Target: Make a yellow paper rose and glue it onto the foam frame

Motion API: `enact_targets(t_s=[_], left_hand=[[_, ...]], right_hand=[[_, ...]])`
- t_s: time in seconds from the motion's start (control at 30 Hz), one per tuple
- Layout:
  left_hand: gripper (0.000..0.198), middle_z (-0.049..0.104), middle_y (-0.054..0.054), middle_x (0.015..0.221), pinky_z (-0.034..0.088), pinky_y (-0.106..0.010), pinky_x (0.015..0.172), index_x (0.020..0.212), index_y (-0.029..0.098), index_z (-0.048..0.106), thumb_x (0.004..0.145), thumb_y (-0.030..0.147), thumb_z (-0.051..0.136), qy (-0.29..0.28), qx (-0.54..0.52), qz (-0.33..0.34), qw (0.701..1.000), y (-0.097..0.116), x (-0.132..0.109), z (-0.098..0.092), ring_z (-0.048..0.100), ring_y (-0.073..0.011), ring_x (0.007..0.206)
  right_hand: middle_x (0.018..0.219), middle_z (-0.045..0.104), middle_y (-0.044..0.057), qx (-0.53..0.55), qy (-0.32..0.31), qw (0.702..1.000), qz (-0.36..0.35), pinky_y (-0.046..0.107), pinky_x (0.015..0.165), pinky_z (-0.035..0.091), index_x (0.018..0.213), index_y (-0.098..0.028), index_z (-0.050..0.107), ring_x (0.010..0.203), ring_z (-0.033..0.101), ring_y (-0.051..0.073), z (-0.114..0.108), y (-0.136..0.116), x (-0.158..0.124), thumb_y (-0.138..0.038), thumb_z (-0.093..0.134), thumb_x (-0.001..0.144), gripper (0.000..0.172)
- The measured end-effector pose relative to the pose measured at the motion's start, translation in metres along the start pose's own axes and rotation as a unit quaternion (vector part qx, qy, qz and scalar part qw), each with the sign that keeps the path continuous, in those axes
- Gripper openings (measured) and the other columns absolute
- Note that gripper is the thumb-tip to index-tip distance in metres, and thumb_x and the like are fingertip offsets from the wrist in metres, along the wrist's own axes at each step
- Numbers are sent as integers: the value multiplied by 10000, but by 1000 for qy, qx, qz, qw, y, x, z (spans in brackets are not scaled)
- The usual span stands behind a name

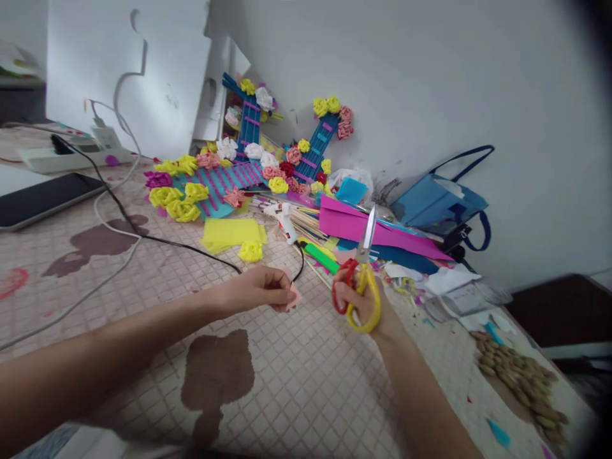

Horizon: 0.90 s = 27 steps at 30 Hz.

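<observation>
Left edge of the table (310,376): dark flat device (48,199), pale and black cables running inward from it. Toward the back edge, blue frames with paper flowers; in front of them, yellow sheets (224,233).

Left hand (268,288), mid-table: fingers curled in, thumb and fingertips pinched together on a small pink paper piece (295,297), most of it hidden by the grip. Glue gun (283,222) lies just beyond, toward the back edge; green stick-like item (322,257) to its right.

Right hand (364,305): closed round the scissors (366,245), fingers in the red and yellow loops. Blades look together, tips up and toward the back edge, well apart from the paper.

Step in hand, as judged: small-paper work, scissors at the ready. Any cut would call for turning the blades to the pink edge and parting them, left pinch kept clear.

Right edge, near corner: brown peanut-like heap (521,381).
</observation>
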State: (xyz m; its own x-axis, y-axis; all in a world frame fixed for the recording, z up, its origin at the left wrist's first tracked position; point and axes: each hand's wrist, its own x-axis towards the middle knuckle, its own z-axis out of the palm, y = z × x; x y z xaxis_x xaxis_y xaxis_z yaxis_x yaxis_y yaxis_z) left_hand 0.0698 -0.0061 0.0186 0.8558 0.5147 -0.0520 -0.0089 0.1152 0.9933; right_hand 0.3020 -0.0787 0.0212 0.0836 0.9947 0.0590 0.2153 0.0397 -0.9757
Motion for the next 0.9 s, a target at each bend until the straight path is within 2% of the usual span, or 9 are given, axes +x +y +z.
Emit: enact_targets(t_s=[0.07, 0.1, 0.2, 0.43, 0.63, 0.8, 0.9], left_hand=[[313, 573, 4, 667, 403, -231, 625, 663, 125, 525, 787, 387, 642, -10, 18, 8, 1000, -2, 0, 0, 511, -89, 622], [305, 575, 3, 670, 404, -227, 624, 673, 123, 532, 793, 384, 636, -16, 28, 10, 999, -3, 0, -1, 516, -89, 627], [290, 584, 1, 670, 401, -217, 607, 706, 123, 553, 796, 388, 631, -27, 48, 2, 999, -6, 0, -2, 531, -94, 635], [298, 583, -2, 674, 393, -222, 603, 733, 116, 560, 785, 398, 638, -27, 45, -6, 999, -11, 1, 0, 528, -98, 638], [282, 568, 16, 648, 393, -212, 606, 735, 112, 583, 784, 380, 656, -3, -14, -22, 1000, -9, 1, 2, 511, -81, 611], [253, 624, 4, 734, 428, -207, 645, 728, 126, 581, 770, 351, 690, 20, -58, -26, 998, 0, 1, -12, 548, -78, 651], [256, 645, -6, 743, 436, -199, 646, 727, 124, 583, 764, 348, 702, 14, -59, -23, 998, 5, 0, -21, 570, -83, 673]], right_hand=[[530, 521, -50, 53, -50, 997, 10, 227, 435, 418, 757, -195, 526, 437, 490, 90, 29, -2, -7, -442, 652, 753, 278], [534, 519, -55, 71, -54, 996, 19, 223, 433, 422, 768, -197, 524, 436, 490, 87, 39, -2, -10, -428, 669, 745, 274], [584, 516, -65, 98, -64, 992, 54, 201, 410, 411, 791, -198, 515, 439, 480, 72, 54, -1, -18, -390, 711, 715, 285], [602, 489, -66, 93, -69, 992, 48, 179, 419, 388, 778, -185, 520, 468, 464, 60, 57, 5, -20, -326, 687, 742, 221], [601, 480, -62, 67, -53, 996, 30, 201, 433, 371, 805, -194, 502, 459, 459, 71, 59, 10, -20, -415, 666, 763, 279], [640, 426, -46, -5, -115, 993, -5, 228, 468, 351, 924, -208, 479, 519, 414, 97, 52, 9, -25, -645, 434, 832, 449], [689, 423, -33, -68, -148, 987, -12, 235, 506, 352, 1000, -213, 473, 559, 392, 101, 46, 5, -29, -648, 360, 863, 470]])
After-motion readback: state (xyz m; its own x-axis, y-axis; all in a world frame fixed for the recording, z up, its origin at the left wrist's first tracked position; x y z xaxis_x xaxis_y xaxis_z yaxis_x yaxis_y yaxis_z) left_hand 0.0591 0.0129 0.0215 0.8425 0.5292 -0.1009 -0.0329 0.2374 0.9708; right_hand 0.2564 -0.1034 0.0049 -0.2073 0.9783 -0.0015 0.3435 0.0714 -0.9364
